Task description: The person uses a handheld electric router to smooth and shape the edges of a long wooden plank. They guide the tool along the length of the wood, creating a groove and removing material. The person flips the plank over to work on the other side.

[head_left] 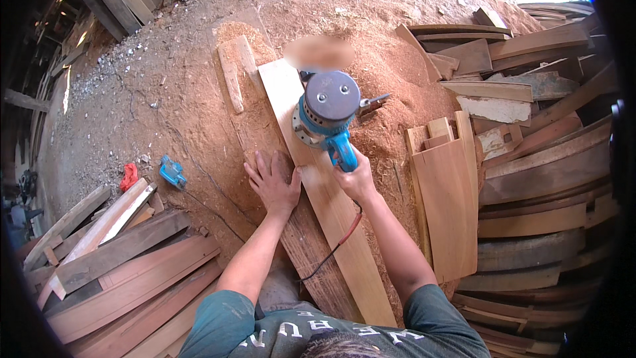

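Plank stack, far left (pixel 126 265): dark and pale boards are piled on the ground beside the person's left arm.
Red rag (pixel 129 176): it is seen on the dirt just above the stack.
Blue tool (pixel 172 172): a small blue object is lying on the sawdust right of the rag, with a thin cord running from it.
Left hand (pixel 273 184): it is laid flat, fingers spread, palm down on the dark board (pixel 311 252), touching the left edge of the pale board; nothing is gripped.
Pale board (pixel 331 205): a long light plank is laid on the dark board, running from near the person up toward the sawdust heap.
Router (pixel 328 111): a blue machine with a round grey top is set on the pale board, above both hands.
Right hand (pixel 354 176): it is closed around the router's blue handle; a red cord (pixel 344 235) is trailed from it down past the forearm.
Cut pieces (pixel 447 192): flat pale panels are leaned together right of the right arm.
Scrap pile, right (pixel 536 159): curved and straight offcuts are heaped to the rim.
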The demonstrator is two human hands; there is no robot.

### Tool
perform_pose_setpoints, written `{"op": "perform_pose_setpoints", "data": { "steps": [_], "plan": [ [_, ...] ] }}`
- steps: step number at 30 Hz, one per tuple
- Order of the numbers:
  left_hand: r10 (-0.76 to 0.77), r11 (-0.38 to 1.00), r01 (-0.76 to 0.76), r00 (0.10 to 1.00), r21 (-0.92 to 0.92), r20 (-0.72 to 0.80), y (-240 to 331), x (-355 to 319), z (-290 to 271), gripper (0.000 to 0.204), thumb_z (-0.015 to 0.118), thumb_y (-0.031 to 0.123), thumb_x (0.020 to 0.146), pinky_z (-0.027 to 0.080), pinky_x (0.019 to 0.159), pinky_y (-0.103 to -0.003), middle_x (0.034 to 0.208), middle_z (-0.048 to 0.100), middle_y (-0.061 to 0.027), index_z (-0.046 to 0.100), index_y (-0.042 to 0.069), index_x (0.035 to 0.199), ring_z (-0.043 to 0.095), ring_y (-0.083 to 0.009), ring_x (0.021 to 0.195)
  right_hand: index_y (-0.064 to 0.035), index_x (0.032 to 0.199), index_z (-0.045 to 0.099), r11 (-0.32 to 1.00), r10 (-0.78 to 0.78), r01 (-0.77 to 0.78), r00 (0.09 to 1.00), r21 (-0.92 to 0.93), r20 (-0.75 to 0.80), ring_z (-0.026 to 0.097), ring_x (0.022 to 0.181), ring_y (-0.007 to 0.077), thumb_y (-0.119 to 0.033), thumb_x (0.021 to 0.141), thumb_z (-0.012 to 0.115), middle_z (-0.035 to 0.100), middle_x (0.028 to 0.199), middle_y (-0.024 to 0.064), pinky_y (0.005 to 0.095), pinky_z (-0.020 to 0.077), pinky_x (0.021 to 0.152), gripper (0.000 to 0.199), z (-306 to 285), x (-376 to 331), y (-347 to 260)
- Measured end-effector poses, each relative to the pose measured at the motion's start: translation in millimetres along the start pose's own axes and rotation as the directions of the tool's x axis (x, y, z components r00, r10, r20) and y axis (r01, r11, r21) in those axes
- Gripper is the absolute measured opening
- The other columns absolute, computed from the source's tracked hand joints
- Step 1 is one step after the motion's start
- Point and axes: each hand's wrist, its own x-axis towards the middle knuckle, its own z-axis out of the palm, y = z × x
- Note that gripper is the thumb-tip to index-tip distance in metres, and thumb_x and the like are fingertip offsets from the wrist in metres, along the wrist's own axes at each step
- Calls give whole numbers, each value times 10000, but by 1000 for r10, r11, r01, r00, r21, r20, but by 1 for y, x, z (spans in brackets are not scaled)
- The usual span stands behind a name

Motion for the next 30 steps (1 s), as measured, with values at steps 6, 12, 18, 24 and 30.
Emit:
{"op": "perform_pose_setpoints", "data": {
  "steps": [6, 12, 18, 24, 30],
  "plan": [
    [-35, 999, 34, 998, 16, 46, 1, 2, 0, 830, 535, 686, 947, 156, 1216, -693, 1742, 139, -172, 409, 201, 1609, 40, -546, 1567, -2, 1117, 643, 999, -32, 32, 999, 29, 5, 583, 810, 91, -25, 825, 660, 631, 884, 5, 276, 511, 755, 294, 12, 51, -6],
    [-18, 1000, 18, 1000, 5, -5, 2, 1, 1, 826, 599, 652, 915, 158, 1215, -694, 1738, 150, -174, 445, 195, 1586, 47, -554, 1563, 4, 1136, 657, 996, -88, 88, 996, 13, 12, 589, 777, 113, -43, 813, 649, 639, 851, 23, 307, 514, 733, 327, 28, 108, -16],
    [-16, 1000, 16, 1000, -21, -4, 1, 2, 3, 805, 593, 644, 919, 156, 1208, -703, 1727, 164, -183, 466, 191, 1573, 65, -561, 1553, -52, 978, 639, 993, -113, 113, 993, 16, -39, 534, 696, 81, -54, 813, 653, 594, 776, -13, 281, 466, 634, 166, 39, 132, -26],
    [-21, 1000, 21, 1000, -18, 0, 0, 2, 4, 818, 567, 675, 922, 158, 1208, -700, 1725, 167, -189, 461, 196, 1577, 73, -565, 1549, 1, 1193, 669, 998, -64, 63, 998, -26, -27, 612, 739, 129, -52, 807, 643, 659, 809, 46, 330, 520, 718, 391, 42, 142, -36],
    [-9, 1000, 9, 1000, -2, -16, 1, 2, 5, 832, 549, 702, 926, 158, 1210, -695, 1726, 174, -190, 449, 205, 1586, 81, -569, 1547, 1, 1197, 674, 993, -117, 116, 992, -35, -42, 642, 763, 148, -65, 814, 649, 681, 826, 69, 341, 529, 740, 389, 45, 154, -29]
  ]
}}
